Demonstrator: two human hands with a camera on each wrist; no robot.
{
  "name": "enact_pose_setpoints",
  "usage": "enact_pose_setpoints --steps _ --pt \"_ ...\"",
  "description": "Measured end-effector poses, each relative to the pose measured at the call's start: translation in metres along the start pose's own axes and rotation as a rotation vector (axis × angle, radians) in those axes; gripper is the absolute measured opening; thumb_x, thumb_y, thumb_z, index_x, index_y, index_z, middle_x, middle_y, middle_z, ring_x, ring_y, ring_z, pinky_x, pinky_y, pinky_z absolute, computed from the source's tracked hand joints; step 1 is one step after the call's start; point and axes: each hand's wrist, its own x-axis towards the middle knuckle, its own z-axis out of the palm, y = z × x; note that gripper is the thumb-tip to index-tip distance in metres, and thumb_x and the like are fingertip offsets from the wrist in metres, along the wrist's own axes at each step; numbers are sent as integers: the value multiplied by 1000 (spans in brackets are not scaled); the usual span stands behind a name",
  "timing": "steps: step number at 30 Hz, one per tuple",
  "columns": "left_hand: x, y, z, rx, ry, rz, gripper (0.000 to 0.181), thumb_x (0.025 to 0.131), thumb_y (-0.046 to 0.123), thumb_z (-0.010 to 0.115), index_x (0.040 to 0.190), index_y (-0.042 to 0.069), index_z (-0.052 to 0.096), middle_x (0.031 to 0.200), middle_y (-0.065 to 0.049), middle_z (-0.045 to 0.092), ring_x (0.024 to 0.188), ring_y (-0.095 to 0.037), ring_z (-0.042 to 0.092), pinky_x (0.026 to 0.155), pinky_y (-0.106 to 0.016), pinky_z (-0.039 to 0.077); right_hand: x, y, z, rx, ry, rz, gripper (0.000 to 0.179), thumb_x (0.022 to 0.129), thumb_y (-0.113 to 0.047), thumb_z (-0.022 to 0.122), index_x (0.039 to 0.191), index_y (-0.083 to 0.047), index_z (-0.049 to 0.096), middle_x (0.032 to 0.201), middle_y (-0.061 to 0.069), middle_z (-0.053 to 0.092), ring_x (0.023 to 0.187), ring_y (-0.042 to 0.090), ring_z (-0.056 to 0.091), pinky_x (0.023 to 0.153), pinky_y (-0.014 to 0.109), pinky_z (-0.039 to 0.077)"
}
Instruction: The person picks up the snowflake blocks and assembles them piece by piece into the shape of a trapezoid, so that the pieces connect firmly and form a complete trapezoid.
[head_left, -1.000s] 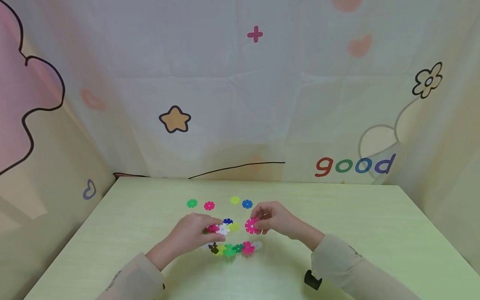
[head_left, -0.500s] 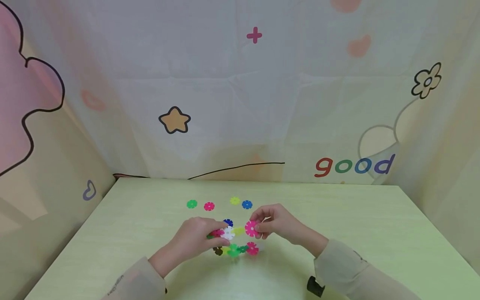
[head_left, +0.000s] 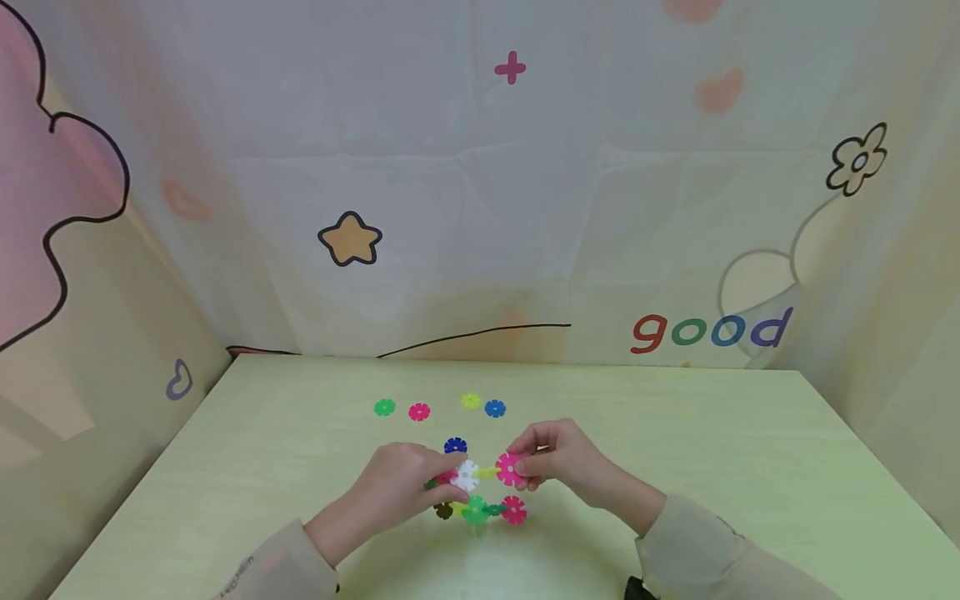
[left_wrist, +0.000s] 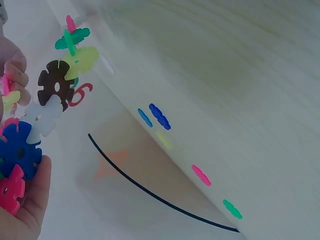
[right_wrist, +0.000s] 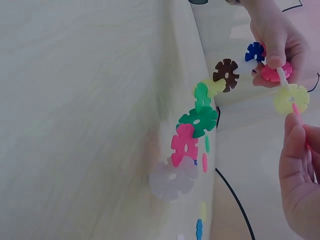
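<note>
My left hand [head_left: 408, 479] grips a chain of slotted flower-shaped plastic discs, its thumb and fingers around a white disc [head_left: 467, 476]. Beyond that disc a yellow disc [right_wrist: 291, 98] sticks out to the right. Between thumb and fingers, my right hand [head_left: 558, 462] pinches a pink disc [head_left: 507, 469] whose edge meets the yellow one; how deeply they interlock I cannot tell. From the left hand the chain's other end hangs down, with a blue disc [left_wrist: 20, 150], a brown disc [left_wrist: 56, 86], a dark green disc [right_wrist: 198, 122] and a translucent white end disc [right_wrist: 172, 179].
Loose discs lie on the pale table [head_left: 675, 450] beyond the hands: green [head_left: 385, 407], pink [head_left: 419, 412], yellow [head_left: 470, 402], blue [head_left: 495, 408] and, closer in, dark blue [head_left: 455, 446]. A printed cloth backdrop [head_left: 480, 208] rises behind the table's far edge.
Both hands have shifted a little right and nearer, the left one farther, carrying the chain along. The gap between the yellow disc and the right hand's pink disc has closed.
</note>
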Motion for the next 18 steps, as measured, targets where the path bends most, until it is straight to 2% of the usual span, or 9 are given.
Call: enact_pose_setpoints --steps 7,14,18 --pt "1 8 0 24 16 51 36 72 41 66 99 16 68 61 9 62 49 -1 50 45 -8 29 -8 1 3 36 19 20 24 78 -3 63 96 12 58 74 3 63 60 12 57 59 25 51" --pt "3 6 3 -5 -1 20 34 74 42 65 97 17 65 55 12 53 47 2 40 43 -10 26 -8 3 2 44 41 37 26 80 -5 62 100 11 57 77 2 62 61 11 56 62 26 51" --pt "5 7 7 69 24 15 39 75 44 64 103 18 64 61 11 57 53 -1 47 44 -11 28 -6 4 2 62 59 39 28 81 -7 61 102 12 56 81 1 64 61 10 56 63 25 51"
